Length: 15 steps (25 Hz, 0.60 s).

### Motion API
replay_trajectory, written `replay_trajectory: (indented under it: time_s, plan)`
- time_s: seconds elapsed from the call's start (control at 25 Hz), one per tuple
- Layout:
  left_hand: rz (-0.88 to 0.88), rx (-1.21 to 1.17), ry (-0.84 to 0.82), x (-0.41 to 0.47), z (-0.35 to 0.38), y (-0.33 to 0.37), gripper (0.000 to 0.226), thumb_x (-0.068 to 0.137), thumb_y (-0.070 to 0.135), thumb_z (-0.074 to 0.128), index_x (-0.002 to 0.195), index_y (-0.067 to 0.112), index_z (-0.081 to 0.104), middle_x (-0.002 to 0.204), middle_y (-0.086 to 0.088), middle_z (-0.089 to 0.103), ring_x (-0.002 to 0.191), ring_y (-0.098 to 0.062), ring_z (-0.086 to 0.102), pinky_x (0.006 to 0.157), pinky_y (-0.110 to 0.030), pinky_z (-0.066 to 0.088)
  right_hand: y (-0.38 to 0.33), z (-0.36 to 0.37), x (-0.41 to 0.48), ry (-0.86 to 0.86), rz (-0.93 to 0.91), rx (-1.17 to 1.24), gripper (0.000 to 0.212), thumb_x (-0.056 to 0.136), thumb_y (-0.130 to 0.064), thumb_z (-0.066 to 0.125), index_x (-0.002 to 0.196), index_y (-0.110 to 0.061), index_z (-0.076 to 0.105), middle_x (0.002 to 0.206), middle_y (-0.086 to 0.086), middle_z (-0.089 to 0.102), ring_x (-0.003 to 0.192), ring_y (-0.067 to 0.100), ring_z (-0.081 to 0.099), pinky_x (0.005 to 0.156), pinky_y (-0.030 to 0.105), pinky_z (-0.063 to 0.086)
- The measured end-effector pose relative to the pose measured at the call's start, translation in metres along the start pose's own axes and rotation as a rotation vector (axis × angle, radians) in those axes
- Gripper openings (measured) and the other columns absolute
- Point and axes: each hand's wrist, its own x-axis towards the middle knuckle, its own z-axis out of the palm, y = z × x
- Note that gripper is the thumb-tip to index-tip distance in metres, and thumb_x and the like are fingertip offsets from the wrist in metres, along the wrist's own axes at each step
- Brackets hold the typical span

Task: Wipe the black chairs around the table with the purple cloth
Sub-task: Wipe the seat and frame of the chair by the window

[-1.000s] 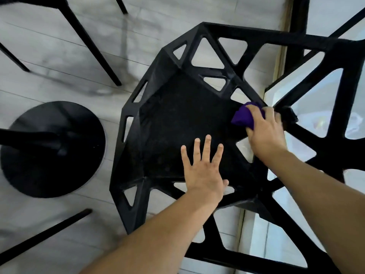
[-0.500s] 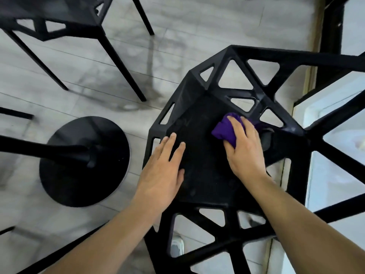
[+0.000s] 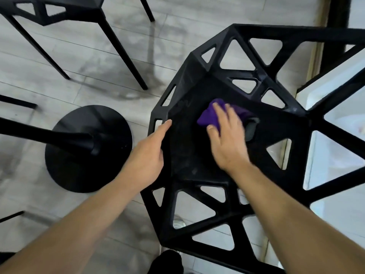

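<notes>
Right grip [image 3: 227, 139] curls over the bunched purple cloth [image 3: 209, 117] and presses it onto the black chair [image 3: 189, 155] seat beneath. Left grip [image 3: 147, 155], fingers straight and holding nothing, braces the seat edge. Recommended: firm, overlapping strokes outward to the cut-out struts. Count: one cloth; two chairs plainly visible, the second chair [image 3: 79, 10] beyond the left grip; one pedestal base [image 3: 87, 165].

Floor [image 3: 83, 62]: pale grey planks with thin seams across, smudged dull reflections toward the top.
Pedestal base [image 3: 79, 167]: round, black, flat on the floor at left.
Pole [image 3: 39, 133]: black, rises from the middle of the base — runs out past the left edge.
Beige strip [image 3: 314, 62]: narrow, borders the floor at right.
White panel [image 3: 335, 155]: glossy, just beyond the strip.
Dark post [image 3: 335, 26]: upright at top right — beside the strip.
</notes>
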Motion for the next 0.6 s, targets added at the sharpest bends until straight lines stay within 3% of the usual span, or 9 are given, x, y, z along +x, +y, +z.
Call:
replay_trajectory:
  time_s: [0.12,0.24,0.32,0.4,0.44,0.52,0.6]
  plan:
    - [-0.01,-0.056,0.021,-0.002,0.004,-0.001,0.074,0.099,-0.005,0.038,0.158,0.038,0.025,0.149,0.004,0.052,0.129,-0.013,0.055,0.104,-0.017,0.037,-0.028,0.012,-0.062,-0.255,-0.183,0.033,0.065,0.103,-0.042,0.043,0.16,-0.04,0.012,0.169,-0.004,0.007,0.155,0.014,0.001,0.126,0.034,0.003]
    - [-0.041,-0.149,0.036,-0.005,0.004,0.005,0.072,0.101,-0.006,0.036,0.158,0.036,0.027,0.154,0.012,0.044,0.134,-0.002,0.045,0.105,-0.012,0.03,-0.008,-0.005,-0.083,-0.325,-0.312,-0.148,0.066,0.103,-0.051,0.042,0.158,-0.047,0.006,0.168,-0.008,0.012,0.154,0.015,0.014,0.126,0.038,0.016]
    - [-0.062,-0.155,0.075,-0.006,0.003,0.003,0.068,0.1,-0.007,0.037,0.156,0.033,0.033,0.147,0.014,0.046,0.134,-0.002,0.044,0.106,-0.014,0.031,0.022,-0.02,-0.08,-0.174,-0.057,-0.231,0.065,0.102,-0.057,0.037,0.159,-0.046,0.007,0.167,-0.005,0.018,0.151,0.021,0.023,0.124,0.041,0.022]
    - [-0.099,-0.123,0.131,-0.01,0.001,-0.005,0.063,0.1,-0.005,0.039,0.152,0.032,0.039,0.145,0.011,0.052,0.134,-0.009,0.05,0.104,-0.018,0.036,0.036,-0.027,-0.075,0.04,0.305,-0.218,0.066,0.102,-0.057,0.032,0.161,-0.034,0.012,0.167,0.006,0.021,0.151,0.029,0.022,0.125,0.045,0.019]
    - [-0.119,-0.116,0.125,-0.013,0.001,-0.01,0.061,0.101,-0.002,0.04,0.151,0.033,0.039,0.146,0.009,0.054,0.133,-0.011,0.053,0.101,-0.017,0.038,0.031,-0.02,-0.073,0.104,0.402,-0.187,0.067,0.103,-0.055,0.031,0.161,-0.027,0.014,0.166,0.012,0.02,0.152,0.031,0.019,0.125,0.046,0.016]
    - [-0.142,-0.125,0.07,-0.018,0.001,-0.013,0.06,0.103,0.002,0.04,0.154,0.035,0.035,0.15,0.009,0.051,0.129,-0.012,0.056,0.094,-0.014,0.038,0.004,-0.002,-0.072,0.114,0.407,-0.102,0.067,0.103,-0.053,0.028,0.162,-0.026,0.01,0.167,0.015,0.014,0.153,0.032,0.012,0.126,0.044,0.009]
    - [-0.131,-0.124,0.059,-0.021,0.001,-0.01,0.061,0.103,0.005,0.04,0.155,0.036,0.031,0.153,0.009,0.049,0.126,-0.017,0.06,0.097,-0.021,0.044,-0.029,0.017,-0.078,-0.013,0.177,-0.062,0.064,0.104,-0.051,0.026,0.161,-0.035,0.004,0.168,0.007,0.008,0.155,0.025,0.006,0.127,0.039,0.005]
